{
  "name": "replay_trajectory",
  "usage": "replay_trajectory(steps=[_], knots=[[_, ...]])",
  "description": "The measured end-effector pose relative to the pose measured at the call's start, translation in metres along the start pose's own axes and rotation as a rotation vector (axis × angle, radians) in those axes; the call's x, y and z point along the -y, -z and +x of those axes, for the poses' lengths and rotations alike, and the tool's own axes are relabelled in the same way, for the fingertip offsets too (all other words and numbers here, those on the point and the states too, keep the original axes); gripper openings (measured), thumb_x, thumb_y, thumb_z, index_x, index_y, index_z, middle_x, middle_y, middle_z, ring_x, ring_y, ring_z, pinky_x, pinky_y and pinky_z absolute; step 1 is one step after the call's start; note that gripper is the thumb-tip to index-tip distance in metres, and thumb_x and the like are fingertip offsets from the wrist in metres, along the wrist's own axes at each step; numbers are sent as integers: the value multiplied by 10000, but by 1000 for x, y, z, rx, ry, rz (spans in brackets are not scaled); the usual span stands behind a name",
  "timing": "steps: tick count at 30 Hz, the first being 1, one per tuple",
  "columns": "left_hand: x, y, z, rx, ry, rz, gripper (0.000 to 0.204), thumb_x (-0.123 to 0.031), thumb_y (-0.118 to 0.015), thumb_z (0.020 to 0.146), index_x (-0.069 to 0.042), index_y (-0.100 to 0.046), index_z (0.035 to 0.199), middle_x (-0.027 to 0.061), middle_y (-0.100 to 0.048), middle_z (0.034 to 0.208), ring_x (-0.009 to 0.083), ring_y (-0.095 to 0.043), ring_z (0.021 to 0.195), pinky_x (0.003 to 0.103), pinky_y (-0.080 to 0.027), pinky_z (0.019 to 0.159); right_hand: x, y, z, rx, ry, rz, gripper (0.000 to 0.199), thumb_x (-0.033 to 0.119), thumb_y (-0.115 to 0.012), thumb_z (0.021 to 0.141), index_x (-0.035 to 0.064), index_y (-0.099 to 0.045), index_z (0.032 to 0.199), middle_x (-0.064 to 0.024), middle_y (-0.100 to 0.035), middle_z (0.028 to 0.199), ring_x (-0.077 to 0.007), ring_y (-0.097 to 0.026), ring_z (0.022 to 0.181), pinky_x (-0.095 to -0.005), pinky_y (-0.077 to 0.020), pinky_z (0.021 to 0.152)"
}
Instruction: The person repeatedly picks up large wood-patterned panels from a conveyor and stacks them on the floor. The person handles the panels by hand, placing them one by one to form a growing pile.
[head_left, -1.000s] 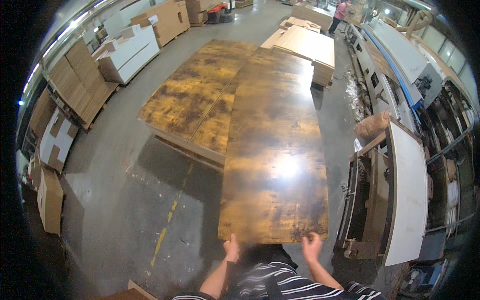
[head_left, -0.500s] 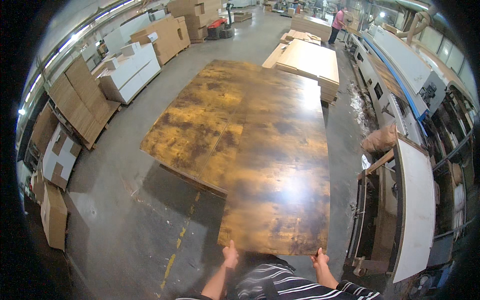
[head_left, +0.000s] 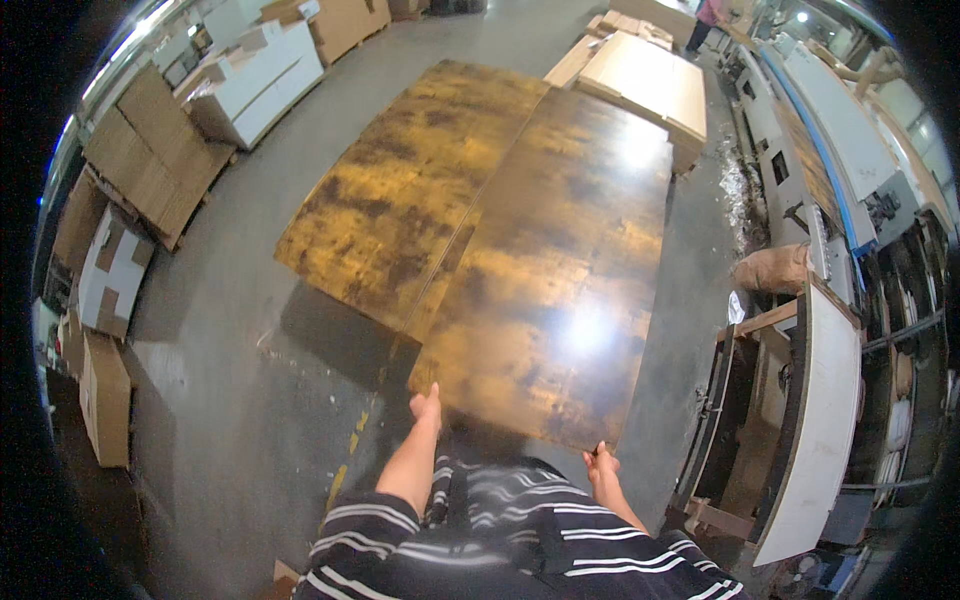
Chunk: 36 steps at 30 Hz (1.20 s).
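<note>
A long brown wood-grain panel (head_left: 540, 260) stretches away from me, its glossy top catching the overhead lights. My left hand (head_left: 427, 407) grips its near left corner, thumb on top and fingers hidden beneath. At the near right corner, my right hand (head_left: 603, 463) is closed on the edge in the same way. The panel overlaps a stack of matching wood-grain boards (head_left: 390, 190) on its left, and a narrow strip of that stack shows along the panel's long edge. What supports the panel's far part is hidden.
Pale boards (head_left: 640, 75) are stacked beyond the panel. A long machine (head_left: 800, 170) runs along the right, with a white-topped frame (head_left: 815, 420) nearer me. Cardboard sheets (head_left: 160, 150) and white boxes (head_left: 265, 85) line the left. A person in pink (head_left: 708, 20) stands far off.
My hands and the panel's near end have shifted left and farther from my body. The panel's far end has swung slightly right, widening the visible strip of the stack beside it.
</note>
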<state>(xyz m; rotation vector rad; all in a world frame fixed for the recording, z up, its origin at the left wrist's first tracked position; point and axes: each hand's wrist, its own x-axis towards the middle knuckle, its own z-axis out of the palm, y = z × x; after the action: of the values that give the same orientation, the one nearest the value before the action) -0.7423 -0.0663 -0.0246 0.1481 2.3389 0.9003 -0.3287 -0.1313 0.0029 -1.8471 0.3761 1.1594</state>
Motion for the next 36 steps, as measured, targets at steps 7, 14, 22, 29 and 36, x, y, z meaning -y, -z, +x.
replay_trajectory(steps=[7, 14, 22, 29, 36], knots=[[-44, -5, 41, 69, 7, 94, 460, -332, -753, 739, 75, -554, 661, 169, -589, 681, 236, -499, 615, 415, -417, 610, 4, -46, -11, 2, -62, 14, 220, 177, -634, 854, -18, -544, 900, -117, -603, 760, -247, -608, 568, -357, -580, 500], [-62, -20, 70, 150, -11, 61, 515, -292, -723, 795, -73, -313, 575, 46, -353, 510, 189, -328, 397, 415, -275, 387, 8, -66, -3, 12, -115, 34, 213, 190, -617, 868, -6, -543, 910, -133, -587, 787, -260, -577, 626, -398, -579, 618], [-47, -42, 90, 103, 93, 68, 504, -324, -715, 797, -57, -345, 584, 68, -407, 519, 197, -349, 378, 400, -285, 367, 13, -64, -11, 63, -11, 13, 179, 153, -582, 881, -2, -516, 942, -149, -566, 883, -285, -576, 742, -395, -574, 688], [-87, -41, 83, 140, 97, 115, 494, -317, -721, 791, -37, -366, 594, 76, -433, 538, 205, -368, 401, 401, -292, 371, 23, -89, -4, -16, -31, 47, 84, 89, -526, 881, 11, -538, 909, -126, -569, 842, -269, -576, 736, -428, -552, 745], [-121, -36, 72, 219, 263, 155, 568, -363, -708, 772, 96, -567, 1075, 260, -580, 1120, 353, -572, 1042, 405, -456, 857, 28, -95, 22, -40, -56, 48, 125, 84, -557, 862, -4, -545, 950, -135, -572, 838, -316, -578, 816, -524, -527, 759]])
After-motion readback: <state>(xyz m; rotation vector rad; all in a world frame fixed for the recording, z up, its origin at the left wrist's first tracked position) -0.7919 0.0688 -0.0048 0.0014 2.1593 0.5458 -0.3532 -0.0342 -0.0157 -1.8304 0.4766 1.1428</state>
